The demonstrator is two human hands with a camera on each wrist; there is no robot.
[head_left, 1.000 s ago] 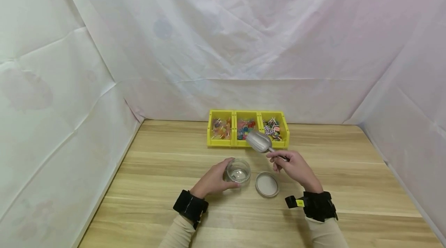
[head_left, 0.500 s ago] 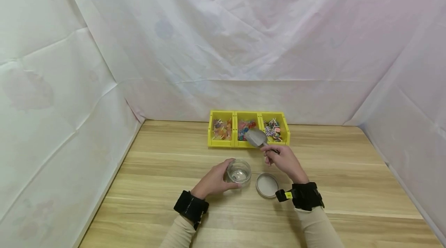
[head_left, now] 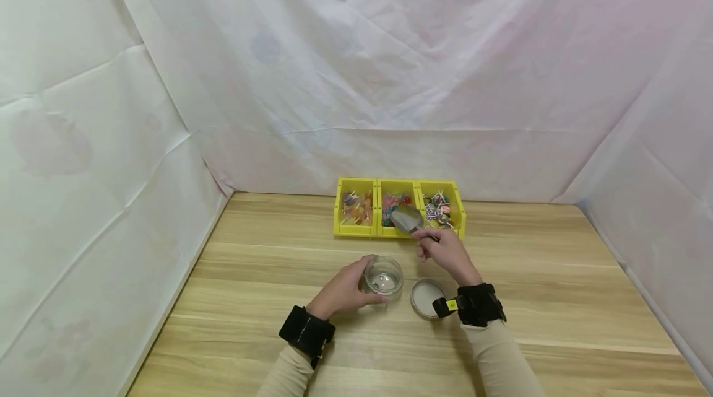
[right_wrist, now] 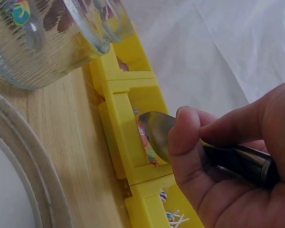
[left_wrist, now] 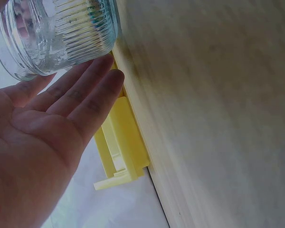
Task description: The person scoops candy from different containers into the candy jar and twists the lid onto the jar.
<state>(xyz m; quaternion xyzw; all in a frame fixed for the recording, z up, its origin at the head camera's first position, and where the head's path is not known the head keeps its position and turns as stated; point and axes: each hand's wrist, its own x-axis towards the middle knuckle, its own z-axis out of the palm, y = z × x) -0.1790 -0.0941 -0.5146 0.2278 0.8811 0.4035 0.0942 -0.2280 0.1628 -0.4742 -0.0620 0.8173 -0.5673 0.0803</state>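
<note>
My left hand holds a clear ribbed glass jar on the table, thumb on the near side and fingers round the far side. Spots of colour show through the jar's glass in the right wrist view; I cannot tell whether they are inside it. My right hand grips the dark handle of a metal scoop. The scoop's bowl reaches into the middle compartment of a yellow bin, among small colourful wrapped candies. How much the bowl carries is hidden.
Lollipops lie in the left compartment and striped ones in the right compartment. A round lid lies right of the jar, partly under the right wrist strap. White cloth surrounds the wooden table.
My right hand has moved left and slightly forward, bringing the scoop from above the bin's front edge down into the middle compartment. My left hand and the jar have stayed in place.
</note>
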